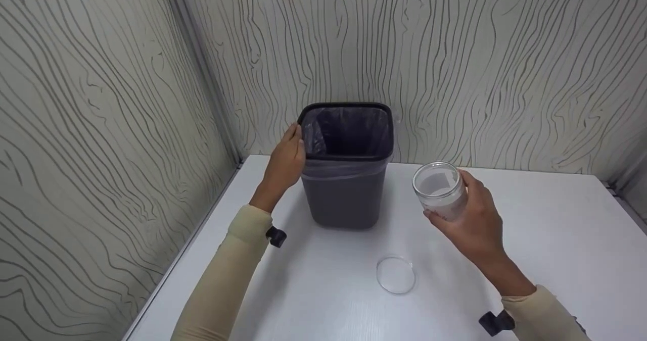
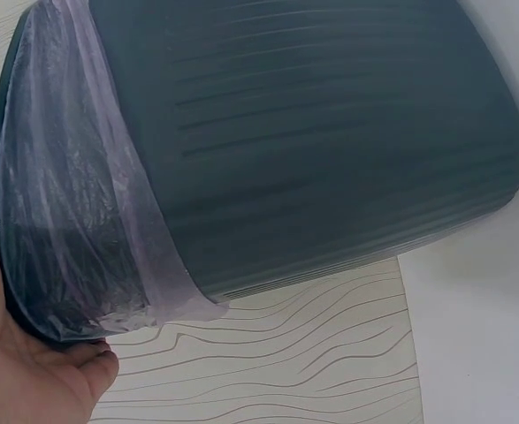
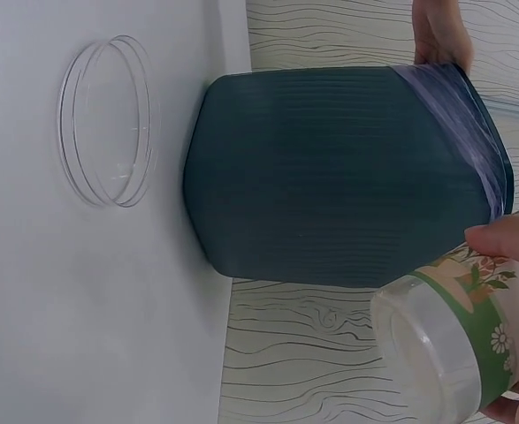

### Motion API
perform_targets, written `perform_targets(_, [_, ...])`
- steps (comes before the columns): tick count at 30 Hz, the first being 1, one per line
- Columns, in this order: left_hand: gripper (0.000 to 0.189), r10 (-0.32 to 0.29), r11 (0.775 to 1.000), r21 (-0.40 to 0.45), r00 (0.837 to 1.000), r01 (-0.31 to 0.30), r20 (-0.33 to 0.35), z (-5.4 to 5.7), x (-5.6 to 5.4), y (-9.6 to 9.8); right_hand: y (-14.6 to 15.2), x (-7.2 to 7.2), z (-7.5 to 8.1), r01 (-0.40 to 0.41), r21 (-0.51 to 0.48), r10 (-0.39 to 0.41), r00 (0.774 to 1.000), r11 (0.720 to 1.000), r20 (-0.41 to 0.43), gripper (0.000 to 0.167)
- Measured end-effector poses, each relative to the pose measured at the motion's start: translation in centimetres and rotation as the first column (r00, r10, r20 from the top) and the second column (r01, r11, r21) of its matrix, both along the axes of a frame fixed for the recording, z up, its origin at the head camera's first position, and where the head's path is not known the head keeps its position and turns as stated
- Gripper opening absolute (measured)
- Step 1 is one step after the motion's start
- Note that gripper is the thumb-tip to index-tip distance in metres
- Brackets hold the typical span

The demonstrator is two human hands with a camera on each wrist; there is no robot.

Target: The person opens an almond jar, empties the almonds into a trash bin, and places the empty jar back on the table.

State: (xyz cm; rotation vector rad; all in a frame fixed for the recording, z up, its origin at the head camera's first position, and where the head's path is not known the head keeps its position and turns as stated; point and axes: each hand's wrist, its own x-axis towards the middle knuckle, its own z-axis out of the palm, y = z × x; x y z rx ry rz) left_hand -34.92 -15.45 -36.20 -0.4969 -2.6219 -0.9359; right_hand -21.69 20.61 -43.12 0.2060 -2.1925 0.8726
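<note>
A dark grey trash bin [image 1: 344, 202] stands upright on the table near the back wall, lined with a thin translucent bag [image 1: 349, 169] folded over its rim. At the bin's left rim my left hand [image 1: 285, 163] grips the edge, its fingertips curled at the rim in the left wrist view. To the right of the bin, my right hand [image 1: 477, 222] holds a clear jar [image 1: 445, 207] above the table. The jar has no lid on it, and a green floral label [image 3: 484, 305] shows in the right wrist view. A clear round lid [image 1: 396, 275] lies on the table in front.
The white table [image 1: 551, 230] meets a wood-grain patterned wall [image 1: 485, 73] at the back. Another patterned wall [image 1: 96, 139] runs along the left side, close to my left arm.
</note>
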Motion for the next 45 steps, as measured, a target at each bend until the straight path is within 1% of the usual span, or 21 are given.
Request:
perform_targets(6, [0.052,-0.006,1.000,0.013,1.000,0.006,0.009,0.0,0.1,0.0,0.1,0.2,-0.3,0.017,0.021,-0.017,1.000,1.000,0.000,0.097])
perform_targets(14, [0.051,0.002,1.000,0.009,1.000,-0.002,0.009,0.1,0.1,0.1,0.2,0.5,-0.6,0.014,-0.009,-0.014,0.999,1.000,0.039,0.096])
perform_targets(18, [0.051,0.002,1.000,-0.003,1.000,-0.002,0.011,0.2,0.1,0.1,0.2,0.8,-0.9,0.015,-0.023,-0.013,0.998,1.000,0.056,0.094])
perform_targets(22, [0.051,0.002,1.000,-0.016,1.000,-0.002,-0.002,0.3,0.1,0.1,0.2,1.3,-1.1,0.008,-0.038,-0.005,0.996,0.999,0.089,0.095])
perform_targets(31, [0.051,-0.012,1.000,0.002,1.000,0.012,-0.001,0.1,0.2,0.0,0.4,2.1,-2.0,0.015,-0.060,-0.004,0.983,0.998,0.182,0.100])
perform_targets(36, [0.051,-0.008,1.000,0.000,1.000,0.008,-0.003,0.1,0.3,0.1,0.4,2.5,-2.5,0.004,-0.070,0.010,0.980,0.998,0.200,0.102])
perform_targets(45, [0.052,-0.011,1.000,-0.008,1.000,0.011,0.002,0.2,0.2,-0.1,0.5,2.8,-3.1,-0.027,-0.094,0.047,0.974,0.995,0.220,0.103])
